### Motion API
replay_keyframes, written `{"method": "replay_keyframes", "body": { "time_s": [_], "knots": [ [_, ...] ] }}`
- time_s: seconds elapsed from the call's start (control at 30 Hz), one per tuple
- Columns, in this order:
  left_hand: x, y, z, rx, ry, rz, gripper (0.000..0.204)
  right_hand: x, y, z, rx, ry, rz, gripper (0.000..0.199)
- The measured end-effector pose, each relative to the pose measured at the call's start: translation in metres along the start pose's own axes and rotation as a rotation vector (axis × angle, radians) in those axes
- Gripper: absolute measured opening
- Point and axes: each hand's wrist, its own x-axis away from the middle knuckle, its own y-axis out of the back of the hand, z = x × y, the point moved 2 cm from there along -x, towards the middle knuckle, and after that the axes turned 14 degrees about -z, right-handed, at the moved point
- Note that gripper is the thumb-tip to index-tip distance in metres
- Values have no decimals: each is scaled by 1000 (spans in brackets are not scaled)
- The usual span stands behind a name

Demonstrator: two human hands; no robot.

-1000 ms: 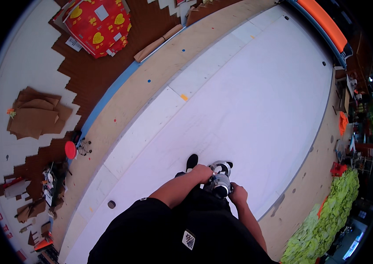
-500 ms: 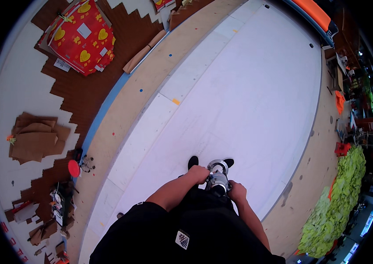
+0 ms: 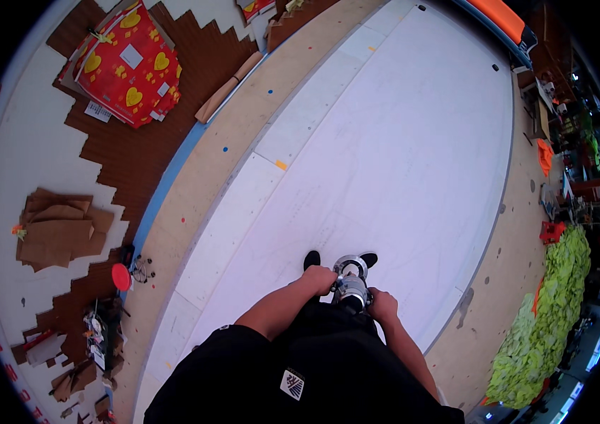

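A silvery metal machine (image 3: 351, 284) with a rounded housing and a ring-shaped top stands upright close in front of my body. My left hand (image 3: 321, 280) is closed round its left side. On its right side, a little lower, my right hand (image 3: 382, 305) is closed on it too. What exactly each hand grips is hidden by the fingers. Beyond the machine the toes of two black shoes (image 3: 312, 259) show on the wide white surface (image 3: 399, 155). The machine's lower part is out of sight.
Along the right lies a long heap of yellow-green cloth pieces (image 3: 544, 318). At the left are stacked brown paper patterns (image 3: 63, 230), red printed sheets (image 3: 130, 67) and a red round stool (image 3: 121, 277). An orange-topped object (image 3: 501, 21) stands at the far right corner.
The whole view has shifted slightly, so the stool and patterns sit a little lower. My hands keep their hold on the machine with almost no movement.
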Motion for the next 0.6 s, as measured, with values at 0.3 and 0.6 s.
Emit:
{"method": "replay_keyframes", "body": {
  "time_s": [0.3,0.6],
  "knots": [
    [1,10,-7,-8,6,18,27,6,3,1,6,-25,3,41],
    [-4,18,-12,-57,-41,44,31,4,-13,-8,-34,-98,23,38]
  ]
}}
